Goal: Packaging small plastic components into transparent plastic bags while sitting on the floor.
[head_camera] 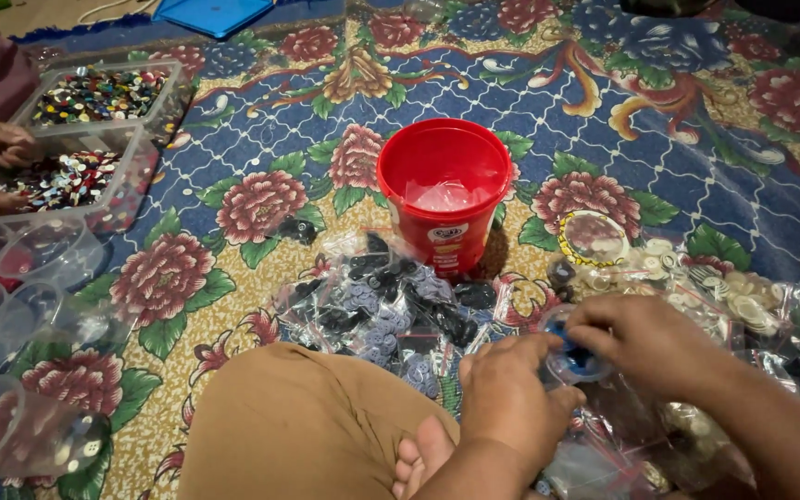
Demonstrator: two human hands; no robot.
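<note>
Floral woven carpet [261, 139]; both hands, left [508, 398] and right [645, 341], pinch one small clear plastic bag of blue buttons [574, 356] beside glossy round red plastic bucket [443, 190].

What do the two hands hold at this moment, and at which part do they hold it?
Both the left hand and the right hand pinch a small clear plastic bag of blue buttons, apparently at its upper edge; the exact grip is partly hidden.

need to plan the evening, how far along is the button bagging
Done: filled bags of dark buttons and of pale ones lie by the red bucket. In hand: both hands, left and right, work a small bag of blue buttons. Left: two tubs hold loose mixed buttons.
</note>
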